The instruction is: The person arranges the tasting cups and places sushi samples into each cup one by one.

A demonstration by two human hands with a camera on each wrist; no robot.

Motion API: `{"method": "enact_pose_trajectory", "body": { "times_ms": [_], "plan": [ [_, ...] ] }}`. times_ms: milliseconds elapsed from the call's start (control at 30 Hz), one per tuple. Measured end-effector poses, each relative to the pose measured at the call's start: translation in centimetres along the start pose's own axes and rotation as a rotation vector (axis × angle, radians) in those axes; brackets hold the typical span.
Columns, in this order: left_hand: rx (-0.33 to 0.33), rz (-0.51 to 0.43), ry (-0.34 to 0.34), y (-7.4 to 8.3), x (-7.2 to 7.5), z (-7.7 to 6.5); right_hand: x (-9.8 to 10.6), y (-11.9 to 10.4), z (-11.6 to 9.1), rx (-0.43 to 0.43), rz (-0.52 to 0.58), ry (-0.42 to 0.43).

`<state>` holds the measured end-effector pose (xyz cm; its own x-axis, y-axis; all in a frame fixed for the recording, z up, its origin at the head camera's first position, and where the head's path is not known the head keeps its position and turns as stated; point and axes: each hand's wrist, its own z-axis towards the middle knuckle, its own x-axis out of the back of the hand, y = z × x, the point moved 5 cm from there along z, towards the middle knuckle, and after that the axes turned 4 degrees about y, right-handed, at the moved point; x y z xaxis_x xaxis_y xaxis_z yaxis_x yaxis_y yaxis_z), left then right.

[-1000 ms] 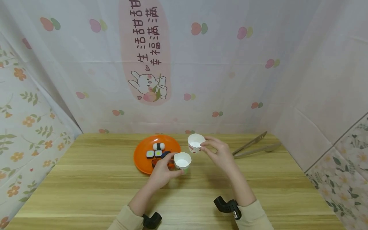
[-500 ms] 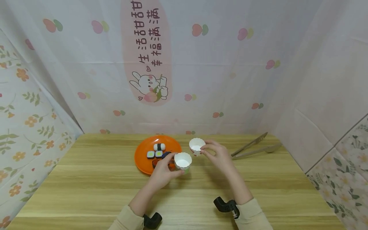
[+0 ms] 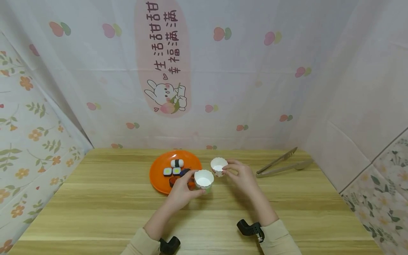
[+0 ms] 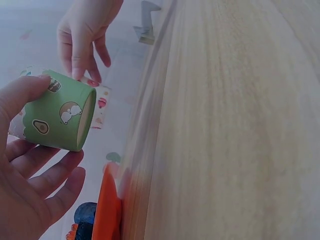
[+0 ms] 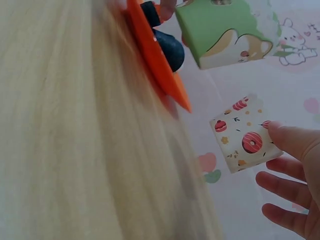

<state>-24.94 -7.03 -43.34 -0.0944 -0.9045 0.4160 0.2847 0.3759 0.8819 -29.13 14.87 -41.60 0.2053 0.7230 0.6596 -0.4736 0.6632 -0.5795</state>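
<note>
My left hand [image 3: 181,193] grips a green paper baking cup [image 4: 60,112] between thumb and fingers, above the table beside the orange plate. It has avocado and animal pictures, a pale patterned band and a scalloped rim. Just behind and to the right of it, my right hand [image 3: 243,179] pinches a cream paper baking cup [image 5: 245,135] printed with pink doughnuts. Both mouths face up, showing white insides in the head view. A narrow gap separates the cups there.
The orange plate [image 3: 156,182] carries several sushi pieces [image 3: 176,163], partly hidden by my left hand. Metal tongs [image 3: 275,170] lie spread at the back right of the wooden table [image 3: 95,202]. A printed curtain [image 3: 248,88] hangs behind the table's back edge.
My right hand has lowered the doughnut-print baking cup slightly, bringing it nearer the green one. The left hand and its cup have hardly moved.
</note>
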Motion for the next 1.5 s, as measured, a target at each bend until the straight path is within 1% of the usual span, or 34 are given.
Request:
{"method": "enact_pose_trajectory", "body": {
  "times_ms": [200,633,833,933,1167,1500],
  "plan": [
    [-0.006,-0.001,-0.004,-0.1,-0.1,-0.1,-0.4,0.4,-0.3,0.002,-0.012,-0.005],
    [0.004,0.005,-0.011,0.3,-0.2,-0.2,-1.6,1.4,-0.6,-0.044,-0.019,-0.056],
    [0.004,0.011,-0.003,0.2,-0.2,-0.2,-2.2,1.7,-0.7,-0.020,-0.029,-0.059],
    [0.003,0.014,-0.004,0.2,-0.2,-0.2,-2.3,1.8,-0.7,-0.030,-0.019,-0.063],
    [-0.006,0.013,-0.008,0.3,-0.2,-0.2,-2.4,1.8,-0.7,-0.069,-0.005,-0.088],
    [-0.011,0.023,-0.012,0.2,-0.2,-0.2,-2.2,1.4,-0.7,-0.053,-0.019,-0.091]
  ]
}}
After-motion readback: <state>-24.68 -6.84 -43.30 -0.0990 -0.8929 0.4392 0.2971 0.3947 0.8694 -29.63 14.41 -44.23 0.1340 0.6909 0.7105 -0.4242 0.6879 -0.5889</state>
